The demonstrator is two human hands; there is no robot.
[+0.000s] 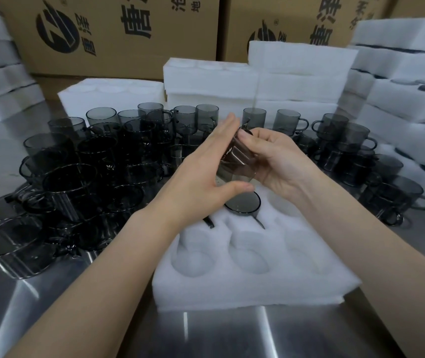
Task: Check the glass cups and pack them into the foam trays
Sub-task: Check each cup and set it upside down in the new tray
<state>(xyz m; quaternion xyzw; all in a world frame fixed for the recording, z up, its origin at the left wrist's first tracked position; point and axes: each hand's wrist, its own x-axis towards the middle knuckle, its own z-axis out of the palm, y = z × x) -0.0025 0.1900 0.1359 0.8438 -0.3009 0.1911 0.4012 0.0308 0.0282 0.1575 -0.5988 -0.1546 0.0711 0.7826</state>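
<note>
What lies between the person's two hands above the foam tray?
One dark glass cup, tilted; the right hand grips it, the left hand touches it, in the head view.

A brushed stainless-steel table top [221,332] fills the foreground, with pale streaks of reflected light running across it. Along the back stand two large brown cardboard cartons, the left carton [118,55] and the right carton [296,11], side by side (each printed with a round black logo and big black Chinese characters).
</note>
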